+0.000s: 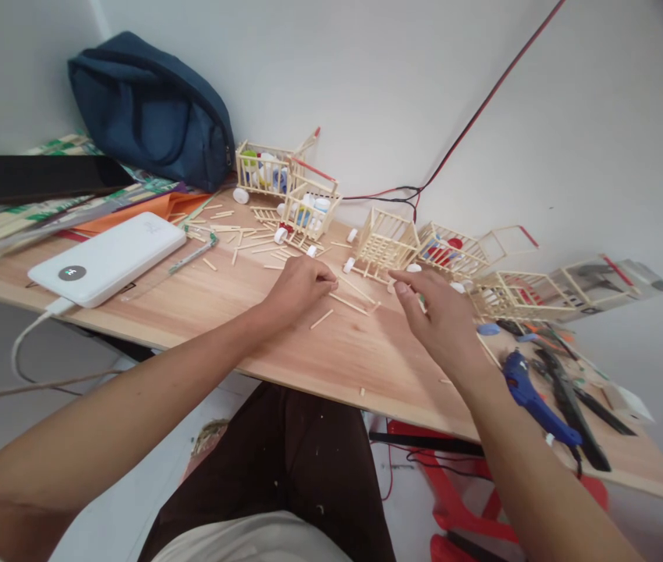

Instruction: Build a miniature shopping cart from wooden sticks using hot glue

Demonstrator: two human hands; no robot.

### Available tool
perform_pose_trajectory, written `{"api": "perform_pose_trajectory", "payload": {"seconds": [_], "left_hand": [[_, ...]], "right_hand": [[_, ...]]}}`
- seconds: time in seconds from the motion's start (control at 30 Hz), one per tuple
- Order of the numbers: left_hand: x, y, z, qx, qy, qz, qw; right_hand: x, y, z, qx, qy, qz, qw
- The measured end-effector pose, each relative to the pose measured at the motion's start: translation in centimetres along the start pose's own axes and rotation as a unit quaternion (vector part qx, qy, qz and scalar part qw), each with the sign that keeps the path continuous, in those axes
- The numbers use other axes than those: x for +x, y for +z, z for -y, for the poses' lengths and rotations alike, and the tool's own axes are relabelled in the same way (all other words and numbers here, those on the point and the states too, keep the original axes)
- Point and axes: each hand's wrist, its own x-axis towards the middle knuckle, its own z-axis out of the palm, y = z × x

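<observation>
My left hand (299,289) is closed in a pinch over the table. Its thumb and forefinger meet at the near ends of thin wooden sticks (350,303), which look like a small open frame; the exact contact is partly hidden. A loose short stick (321,319) lies just below it. My right hand (440,316) hovers to the right, thumb and forefinger apart, with nothing visible held between them. Behind its fingertips stands a miniature stick-built shopping cart (387,242) on white wheels. Another small cart (310,209) holding colourful bits is beyond my left hand.
More carts (452,251) line the wall. Several loose sticks (243,238) lie at the back. A white power bank (108,259) with its cable, a blue bag (153,109) and a dark tablet (39,178) occupy the left. A blue glue gun (536,398) rests by my right forearm.
</observation>
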Motion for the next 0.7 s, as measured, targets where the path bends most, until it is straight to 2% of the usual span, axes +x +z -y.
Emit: {"api": "perform_pose_trajectory", "payload": {"seconds": [0.13,0.23,0.43,0.57,0.7], "left_hand": [[0.1,0.0,0.0,0.003,0.000,-0.003,1.000],[0.1,-0.1,-0.2,0.012,-0.005,-0.001,1.000],[0.2,-0.3,-0.7,0.028,-0.023,0.013,0.999],[0.2,-0.3,-0.7,0.028,-0.021,0.012,0.999],[0.1,-0.3,-0.7,0.030,-0.014,0.012,0.999]], "right_hand": [[-2.4,0.8,-1.2,0.095,0.089,0.011,0.991],[-3.5,2.2,-1.0,0.130,0.125,0.021,0.983],[-2.7,4.3,0.1,0.144,0.118,0.013,0.982],[-1.6,4.9,0.5,0.148,0.098,0.016,0.984],[-1.1,5.0,1.0,0.145,0.119,0.028,0.982]]}}
